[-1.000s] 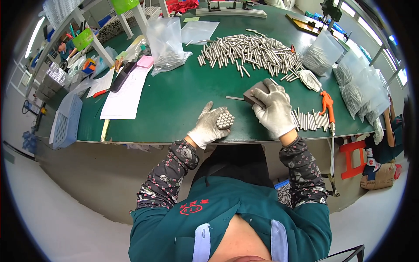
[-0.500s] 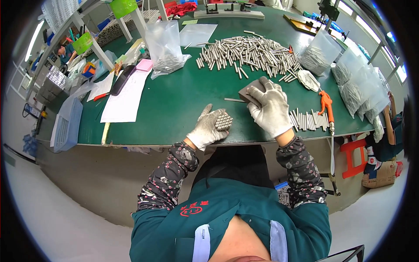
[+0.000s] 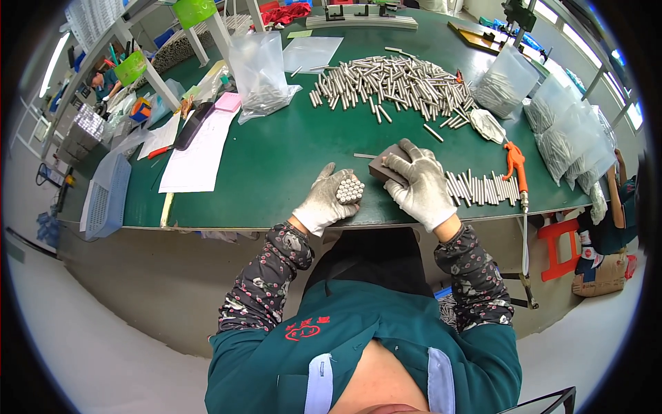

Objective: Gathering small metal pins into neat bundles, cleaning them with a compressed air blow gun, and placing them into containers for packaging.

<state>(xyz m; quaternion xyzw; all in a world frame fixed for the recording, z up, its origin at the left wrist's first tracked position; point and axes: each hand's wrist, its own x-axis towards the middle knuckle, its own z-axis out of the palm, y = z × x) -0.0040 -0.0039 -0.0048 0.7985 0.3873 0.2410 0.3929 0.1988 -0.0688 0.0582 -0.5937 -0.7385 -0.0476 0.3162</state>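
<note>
My gloved left hand [image 3: 323, 201] is wrapped round a bundle of metal rods [image 3: 350, 191], their round ends turned up. Just right of it, my gloved right hand [image 3: 419, 185] grips a dark grey-brown block [image 3: 387, 165], like a sanding block, close to the bundle but apart from it. A thin flat metal strip [image 3: 364, 156] lies on the table beyond the block. A row of loose rods [image 3: 486, 189] rests right of my right hand. Farther off spreads a large heap of the same rods [image 3: 393, 86], and a single rod [image 3: 433, 132] lies in front of it.
An orange air gun [image 3: 514, 162] with its hose lies at the right, near bags of rods [image 3: 555, 148]. Paper sheets [image 3: 196, 152], a black-bladed tool with a red handle [image 3: 193, 127] and a blue basket [image 3: 109, 196] are at the left. A clear bag [image 3: 262, 76] stands behind.
My right hand has come down and slightly left with the block, nearer the bundle. The bundle has tipped a little, its ends showing brighter. A single rod now shows in front of the heap.
</note>
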